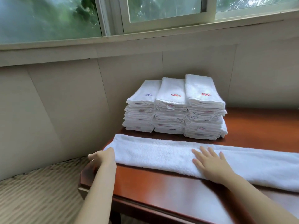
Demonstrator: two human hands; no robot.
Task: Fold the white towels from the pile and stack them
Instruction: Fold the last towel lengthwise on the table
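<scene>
Nearest the camera, two bare forearms reach over the front edge of the red-brown wooden table [153,188]. The right hand [210,164] lies palm down on the long white towel [153,154], fingers straight and slightly spread, pressing the cloth flat. The left hand [103,156] sits at the towel's left end, by the table's corner. Its fingers bend out of sight past the knuckles, so I cannot tell whether it grips the cloth or only rests against it. The towel is folded lengthwise into a narrow strip that runs across the table and out of view on the right. Just behind it stand three stacks of folded towels [174,107], side by side and touching. The left stack's top towel bears a blue mark; the other two bear red marks. Beyond are a beige panelled wall [64,102] and a window [161,10].
</scene>
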